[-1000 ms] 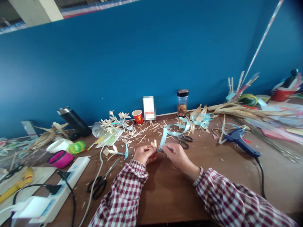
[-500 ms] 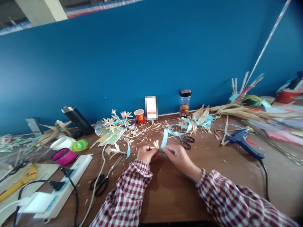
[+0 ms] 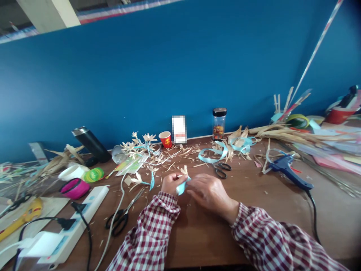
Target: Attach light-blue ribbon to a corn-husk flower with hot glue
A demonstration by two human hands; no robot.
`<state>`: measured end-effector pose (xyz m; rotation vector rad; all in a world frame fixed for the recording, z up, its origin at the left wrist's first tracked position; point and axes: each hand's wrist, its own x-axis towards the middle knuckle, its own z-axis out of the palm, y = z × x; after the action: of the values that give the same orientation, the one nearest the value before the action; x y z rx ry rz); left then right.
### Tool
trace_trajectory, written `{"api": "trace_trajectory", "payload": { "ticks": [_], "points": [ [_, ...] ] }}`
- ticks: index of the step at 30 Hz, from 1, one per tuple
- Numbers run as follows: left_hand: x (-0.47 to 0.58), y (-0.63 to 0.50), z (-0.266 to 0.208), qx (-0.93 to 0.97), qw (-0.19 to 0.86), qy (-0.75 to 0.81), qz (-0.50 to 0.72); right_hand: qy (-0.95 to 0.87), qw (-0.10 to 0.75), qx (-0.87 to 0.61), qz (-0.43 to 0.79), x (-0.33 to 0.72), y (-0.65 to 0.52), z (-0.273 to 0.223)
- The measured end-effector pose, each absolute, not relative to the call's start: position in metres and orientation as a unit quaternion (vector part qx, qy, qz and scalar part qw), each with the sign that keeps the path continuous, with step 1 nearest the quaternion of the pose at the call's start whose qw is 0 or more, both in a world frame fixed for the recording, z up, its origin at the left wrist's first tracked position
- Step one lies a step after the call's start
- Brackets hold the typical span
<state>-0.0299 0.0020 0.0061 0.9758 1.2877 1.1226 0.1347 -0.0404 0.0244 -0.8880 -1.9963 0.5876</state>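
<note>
Left hand [image 3: 170,184]: thumb and fingers pinched together on one pale flower [image 3: 184,170], petals upward, over the middle of the table [image 3: 203,241]. Blue ribbon [image 3: 182,187]: one short piece at the flower's base, just beside the left fingertips.

Right hand [image 3: 210,192]: just to the right of the ribbon, back uppermost, fingers loosely bent and somewhat blurred; whether they grip anything cannot be told. Sleeves: two, checked, dark red and white.

Left of the left hand: one small bloom [image 3: 137,179] with a blue-wrapped stem; nearer, one pair of large scissors [image 3: 125,212], blades pointing to the far side. Beyond the right hand: one pair of small scissors [image 3: 216,166], beside a loose ribbon loop [image 3: 205,159].

Far side, left to right: black flask [image 3: 93,143], tilted; flower bunch [image 3: 142,142]; red cup [image 3: 166,141], upright; lidded jar [image 3: 219,124], upright; husks [image 3: 272,131]. Right: blue glue gun [image 3: 289,172], lying on its side, corded. Near left: white power strip [image 3: 94,203], plugs inserted; farther along, pink pouch [image 3: 75,189].
</note>
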Motion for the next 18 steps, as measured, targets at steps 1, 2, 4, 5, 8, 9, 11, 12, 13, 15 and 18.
{"api": "trace_trajectory", "payload": {
  "ticks": [1,2,4,5,8,9,11,12,13,15,18],
  "points": [
    [-0.031,0.002,0.007,0.428,0.543,0.540,0.481,-0.781,0.444,-0.369,0.238,0.135,-0.041,0.026],
    [-0.031,0.003,0.008,0.437,0.534,0.533,0.489,-0.756,0.466,-0.390,0.245,0.135,-0.041,0.027],
    [-0.030,0.003,0.009,0.438,0.526,0.516,0.515,-0.693,0.505,-0.437,0.272,0.138,-0.037,0.028],
    [-0.029,0.003,0.009,0.438,0.523,0.505,0.528,-0.669,0.511,-0.456,0.290,0.139,-0.034,0.027],
    [-0.028,0.002,0.010,0.455,0.513,0.479,0.548,-0.655,0.466,-0.467,0.369,0.142,-0.024,0.024],
    [-0.029,0.002,0.010,0.460,0.509,0.478,0.549,-0.659,0.444,-0.460,0.397,0.142,-0.021,0.022],
    [-0.029,0.001,0.012,0.468,0.509,0.482,0.538,-0.660,0.418,-0.447,0.436,0.141,-0.018,0.018],
    [-0.030,0.001,0.013,0.472,0.512,0.484,0.530,-0.658,0.418,-0.444,0.442,0.140,-0.017,0.016],
    [-0.030,0.001,0.014,0.475,0.518,0.484,0.521,-0.656,0.425,-0.443,0.439,0.140,-0.017,0.015],
    [-0.030,0.001,0.015,0.463,0.539,0.480,0.515,-0.666,0.436,-0.447,0.408,0.140,-0.017,0.013],
    [-0.032,0.003,0.019,0.380,0.589,0.492,0.517,-0.709,0.430,-0.463,0.313,0.142,-0.019,0.014]
  ]
}}
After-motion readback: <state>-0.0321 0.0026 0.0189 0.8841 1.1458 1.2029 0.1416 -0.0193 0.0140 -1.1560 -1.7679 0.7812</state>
